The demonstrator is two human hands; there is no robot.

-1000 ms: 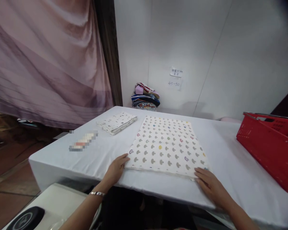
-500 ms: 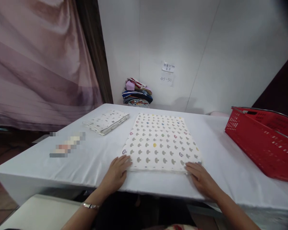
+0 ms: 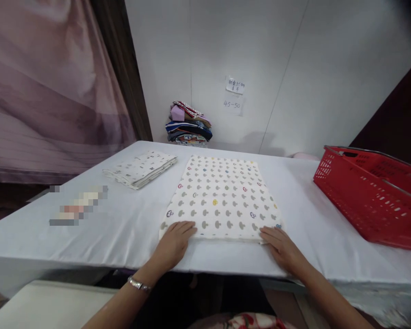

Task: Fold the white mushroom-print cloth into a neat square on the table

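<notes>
A white cloth printed with grey and coloured mushrooms [image 3: 221, 196] lies folded into a flat rectangle in front of me. On its near left corner area rests my left hand [image 3: 174, 240], fingers stretched out over the fabric. My right hand [image 3: 282, 246] lies at the near right corner, fingertips flat on the cloth's edge. Neither hand grips the cloth. Farther left is another folded white cloth [image 3: 140, 169] with small dark prints, its layers slightly uneven.
A red plastic basket [image 3: 373, 201] stands on the right of the white-covered table [image 3: 123, 228]. At the back, a pile of folded fabrics [image 3: 189, 125] rests against the wall. A pixelated patch covers something on the left. Paper notes [image 3: 233, 103] hang on the wall.
The view has shifted slightly, moving the scene left and up. My left hand has slid rightward along the cloth's near edge. The right hand stays at its corner.
</notes>
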